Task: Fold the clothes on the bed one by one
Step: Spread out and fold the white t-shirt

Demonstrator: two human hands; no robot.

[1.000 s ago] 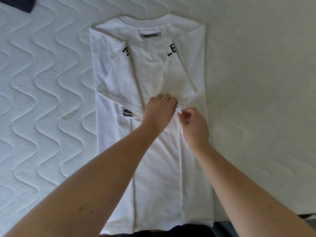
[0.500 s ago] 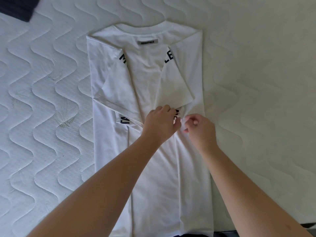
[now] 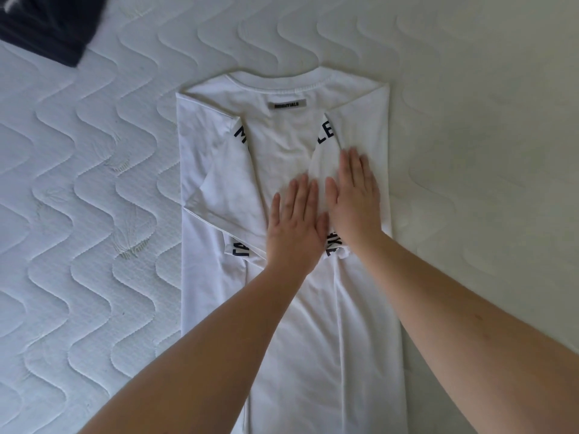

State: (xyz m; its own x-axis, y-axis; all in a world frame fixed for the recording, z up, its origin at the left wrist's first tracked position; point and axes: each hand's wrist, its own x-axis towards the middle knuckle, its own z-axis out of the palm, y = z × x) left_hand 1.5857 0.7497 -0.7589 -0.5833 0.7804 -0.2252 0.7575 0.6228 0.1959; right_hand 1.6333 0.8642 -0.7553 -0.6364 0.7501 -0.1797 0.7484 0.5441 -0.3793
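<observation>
Head cam is the only view here, looking straight down at the bed. The surface is a white quilted mattress [image 3: 78,214] with wavy stitched lines running across it, kind of puffy between the seams; the right part looks smoother and flatter in the light. Nothing of the room shows past the mattress.

The white t-shirt [image 3: 216,170] lies flat in the middle, collar away from the person, both sides folded in so it makes a long narrow rectangle. Soft cotton look, ribbed neckline, a small grey label [image 3: 287,104] below the collar, and bits of dark block lettering peeking out at the folded sleeve edges.

The left hand [image 3: 294,227] lies palm down on the shirt's centre, fingers straight and together, gripping nothing. The right hand [image 3: 354,195] is right beside it, also flat with fingers extended, pressing on the folded-in right sleeve.

A dark navy garment [image 3: 47,23] sits in the top-left corner, well apart from the shirt.
</observation>
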